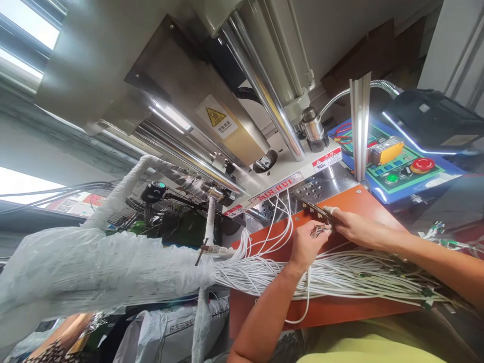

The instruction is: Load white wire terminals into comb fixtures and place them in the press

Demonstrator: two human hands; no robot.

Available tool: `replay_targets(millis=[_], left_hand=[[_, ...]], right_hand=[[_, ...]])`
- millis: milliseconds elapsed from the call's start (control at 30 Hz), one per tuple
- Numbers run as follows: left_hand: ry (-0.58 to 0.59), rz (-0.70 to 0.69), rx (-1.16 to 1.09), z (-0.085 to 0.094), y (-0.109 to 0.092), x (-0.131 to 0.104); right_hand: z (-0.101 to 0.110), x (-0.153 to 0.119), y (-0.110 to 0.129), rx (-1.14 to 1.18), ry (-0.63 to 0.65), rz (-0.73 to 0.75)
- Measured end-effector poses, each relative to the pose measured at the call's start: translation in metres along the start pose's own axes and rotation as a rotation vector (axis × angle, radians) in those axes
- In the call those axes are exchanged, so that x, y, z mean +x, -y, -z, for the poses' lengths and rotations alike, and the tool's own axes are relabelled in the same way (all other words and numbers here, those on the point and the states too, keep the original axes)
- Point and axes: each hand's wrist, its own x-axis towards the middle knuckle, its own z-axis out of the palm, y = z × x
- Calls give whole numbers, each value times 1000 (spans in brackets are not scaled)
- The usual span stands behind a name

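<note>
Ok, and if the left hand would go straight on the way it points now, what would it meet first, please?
Most likely the right hand, which is just ahead of the left hand. Depth is unclear, so it might touch the dark strip first.

The left hand holds small metal pieces and the right hand a dark bar.

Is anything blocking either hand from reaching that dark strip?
Nothing visible is. The right hand holds the dark strip by one end, and the left hand is close beside it, holding small metal pieces. The white cable bundle lies nearer the wearer, not between.
</note>
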Motion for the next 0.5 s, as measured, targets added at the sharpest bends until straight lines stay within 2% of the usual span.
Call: replay_targets(millis=[100, 167, 367, 500], left_hand=[[115, 105, -193, 7, 2, 4], [136, 180, -296, 10, 1, 6], [-15, 249, -381, 11, -5, 13], [-4, 307, -409, 14, -10, 16]], right_hand=[[5, 0, -1, 88, 90, 66], [5, 0, -2, 135, 114, 103], [1, 0, -4, 104, 63, 84], [2, -2, -3, 70, 17, 87]])
